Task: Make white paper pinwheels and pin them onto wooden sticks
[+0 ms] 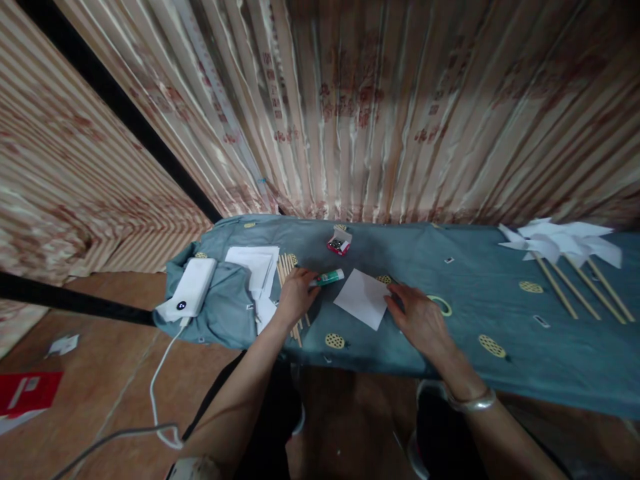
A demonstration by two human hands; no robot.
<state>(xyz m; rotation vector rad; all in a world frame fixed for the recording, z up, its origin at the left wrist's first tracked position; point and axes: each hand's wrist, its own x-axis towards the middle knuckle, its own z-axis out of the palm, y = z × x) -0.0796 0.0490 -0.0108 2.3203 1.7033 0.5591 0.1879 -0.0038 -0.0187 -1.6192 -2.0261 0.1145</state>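
A white square sheet of paper (363,299) lies on the patterned cloth between my hands. At its right corner, my right hand (420,321) has thumb and fingers closed on the edge. My left hand (299,293) grips the near end of a green glue stick (330,277), which points right toward the paper's upper left side. Under and beside my left wrist lie several thin wooden sticks (285,267). A small red open box (339,241) with little metallic pieces inside stands beyond the glue stick.
White paper pinwheels (560,241) on sticks lie at the right. A pale green ring (441,305), possibly tape, is beside my right hand. At the left are stacked papers (255,263) and a white power bank (195,287) with a cable (153,393). A pleated curtain (345,133) hangs behind the table.
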